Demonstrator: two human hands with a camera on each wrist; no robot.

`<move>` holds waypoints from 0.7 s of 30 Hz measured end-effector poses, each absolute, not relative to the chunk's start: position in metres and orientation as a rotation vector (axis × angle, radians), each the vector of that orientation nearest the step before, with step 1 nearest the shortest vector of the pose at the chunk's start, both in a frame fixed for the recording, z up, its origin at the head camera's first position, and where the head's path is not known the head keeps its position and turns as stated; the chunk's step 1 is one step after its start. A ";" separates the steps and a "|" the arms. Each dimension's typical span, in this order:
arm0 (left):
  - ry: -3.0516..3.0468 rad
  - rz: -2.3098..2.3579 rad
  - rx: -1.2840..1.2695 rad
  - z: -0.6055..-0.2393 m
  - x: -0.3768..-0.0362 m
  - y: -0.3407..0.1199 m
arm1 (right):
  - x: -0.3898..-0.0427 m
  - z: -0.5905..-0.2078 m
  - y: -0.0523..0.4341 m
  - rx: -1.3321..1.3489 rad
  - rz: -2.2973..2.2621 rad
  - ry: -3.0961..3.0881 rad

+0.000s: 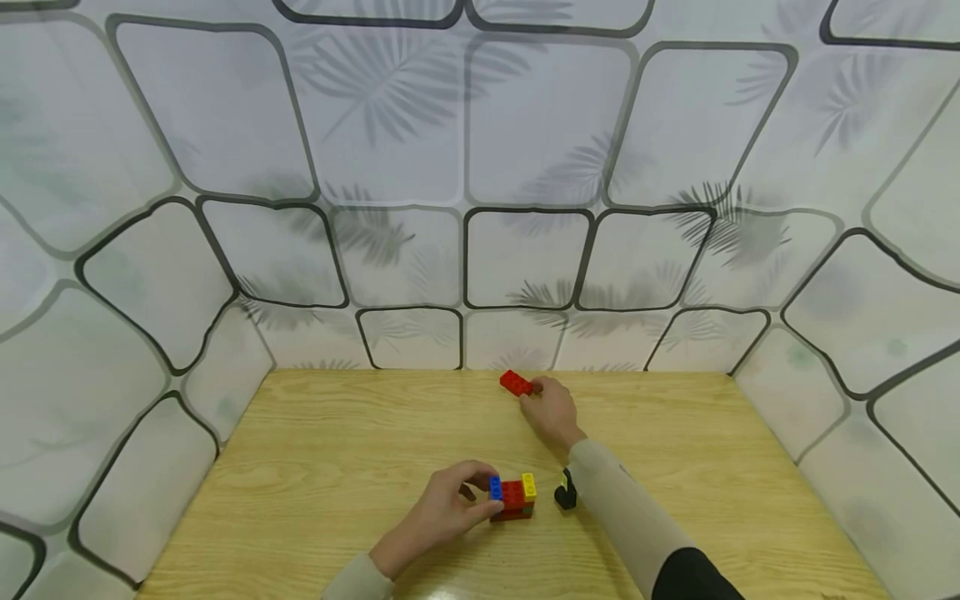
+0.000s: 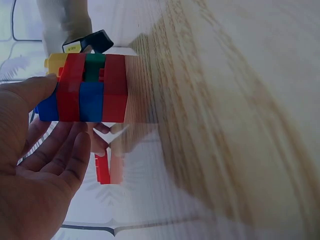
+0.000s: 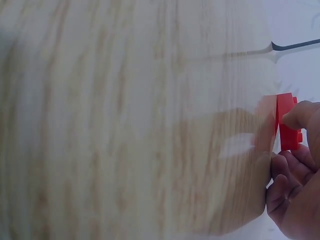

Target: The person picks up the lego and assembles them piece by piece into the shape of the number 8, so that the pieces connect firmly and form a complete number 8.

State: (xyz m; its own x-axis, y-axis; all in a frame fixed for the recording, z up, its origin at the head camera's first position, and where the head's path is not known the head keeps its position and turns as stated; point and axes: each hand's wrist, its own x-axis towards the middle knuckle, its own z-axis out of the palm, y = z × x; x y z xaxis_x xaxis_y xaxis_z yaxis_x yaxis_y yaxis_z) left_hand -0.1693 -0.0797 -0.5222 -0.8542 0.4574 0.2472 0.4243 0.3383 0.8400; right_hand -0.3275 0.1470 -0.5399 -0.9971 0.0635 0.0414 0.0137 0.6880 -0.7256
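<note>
Gripping: block stack (image 1: pixel 513 498) is held by left hand (image 1: pixel 447 506) at near tabletop (image 1: pixel 337 467) edge | red brick (image 1: pixel 516 382) is pinched by right hand (image 1: pixel 553 407) at far edge, well apart

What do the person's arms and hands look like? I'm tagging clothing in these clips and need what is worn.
Both hands are bare, with no gloves or rings visible: the left hand and the right hand. Each forearm is covered by a light beige sleeve; the right arm turns black higher up. A small black device with a yellow label sits at the right wrist.
</note>
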 end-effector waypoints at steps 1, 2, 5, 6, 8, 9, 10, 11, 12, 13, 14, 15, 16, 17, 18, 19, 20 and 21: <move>2.549 1.575 0.840 -0.522 -0.169 -0.080 | -0.327 -0.540 0.147 -0.072 1.231 -2.823; 2.553 1.574 0.849 -0.522 -0.169 -0.079 | -0.327 -0.540 0.148 -0.073 1.242 -2.819; 2.554 1.568 0.846 -0.522 -0.170 -0.079 | -0.327 -0.540 0.149 -0.078 1.259 -2.809; 2.554 1.565 0.839 -0.522 -0.170 -0.079 | -0.327 -0.540 0.149 -0.081 1.260 -2.808; 2.551 1.557 0.820 -0.521 -0.170 -0.079 | -0.327 -0.539 0.149 -0.077 1.260 -2.806; 2.548 1.556 0.810 -0.521 -0.169 -0.079 | -0.326 -0.539 0.150 -0.070 1.259 -2.802; 2.547 1.555 0.808 -0.521 -0.169 -0.079 | -0.326 -0.538 0.150 -0.062 1.260 -2.799; 2.547 1.553 0.803 -0.521 -0.169 -0.079 | -0.325 -0.537 0.150 -0.049 1.263 -2.793; 2.550 1.553 0.804 -0.520 -0.169 -0.079 | -0.324 -0.536 0.150 -0.035 1.263 -2.787; 2.551 1.554 0.808 -0.520 -0.169 -0.079 | -0.324 -0.536 0.151 -0.014 1.261 -2.781; 2.550 1.557 0.811 -0.520 -0.169 -0.079 | -0.323 -0.535 0.151 0.007 1.260 -2.775; 2.554 1.557 0.818 -0.520 -0.169 -0.079 | -0.322 -0.534 0.152 0.028 1.258 -2.772; 2.556 1.556 0.822 -0.521 -0.169 -0.079 | -0.321 -0.533 0.152 0.045 1.253 -2.770; 2.556 1.556 0.824 -0.521 -0.169 -0.079 | -0.320 -0.533 0.153 0.065 1.248 -2.767; 2.557 1.557 0.829 -0.521 -0.169 -0.079 | -0.319 -0.532 0.153 0.083 1.246 -2.765; 2.553 1.557 0.825 -0.520 -0.169 -0.079 | -0.318 -0.531 0.154 0.098 1.250 -2.763; 2.550 1.557 0.819 -0.520 -0.169 -0.079 | -0.317 -0.531 0.154 0.108 1.255 -2.759; 2.548 1.557 0.817 -0.520 -0.169 -0.079 | -0.315 -0.530 0.155 0.123 1.255 -2.756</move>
State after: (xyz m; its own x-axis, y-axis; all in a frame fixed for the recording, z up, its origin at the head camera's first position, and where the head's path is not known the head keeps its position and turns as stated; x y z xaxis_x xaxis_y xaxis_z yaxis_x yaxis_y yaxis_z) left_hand -0.1694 -0.0791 -0.5204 -0.8597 0.4573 0.2276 0.4112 0.3552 0.8395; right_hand -0.3154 0.1553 -0.5302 -0.9905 -0.0275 0.1345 -0.1195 0.6549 -0.7462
